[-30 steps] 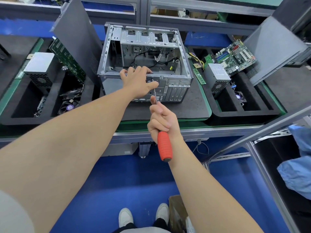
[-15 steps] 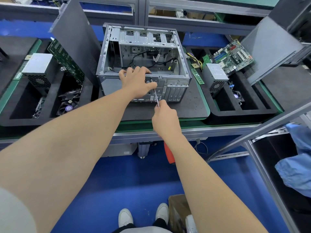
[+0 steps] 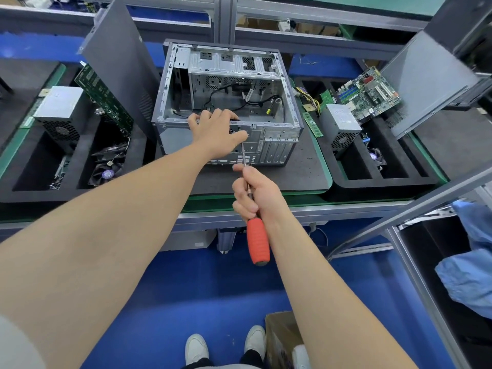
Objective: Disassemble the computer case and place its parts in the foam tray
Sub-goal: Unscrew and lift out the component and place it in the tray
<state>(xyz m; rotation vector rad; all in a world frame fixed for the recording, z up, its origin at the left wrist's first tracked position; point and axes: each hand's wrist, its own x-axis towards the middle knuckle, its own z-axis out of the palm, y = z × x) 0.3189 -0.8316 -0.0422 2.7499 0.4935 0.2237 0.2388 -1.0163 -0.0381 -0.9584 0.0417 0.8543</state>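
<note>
We look down on a grey steel computer case [image 3: 277,134] lying open side up on a dark foam mat [image 3: 300,171] at the middle of the bench, its rear panel turned towards us; our left hand [image 3: 215,131] grips the near upper edge, fingers hooked over the rim into the case and thumb pressed on the rear panel; our right hand [image 3: 257,193] is closed round a red-handled screwdriver [image 3: 257,243], fingers wrapped about the top of the handle and the thin metal shaft, the red grip jutting out below the palm; the shaft rises to the rear panel just under the left thumb, though we cannot tell whether its tip sits in a screw; just right of the mat, a black foam tray [image 3: 372,182] holds a green motherboard [image 3: 368,93] and a silver power supply box [image 3: 342,121]; a second black foam tray [image 3: 34,194] on the left holds another silver box [image 3: 58,102] and dark cooling fans [image 3: 106,171].
</note>
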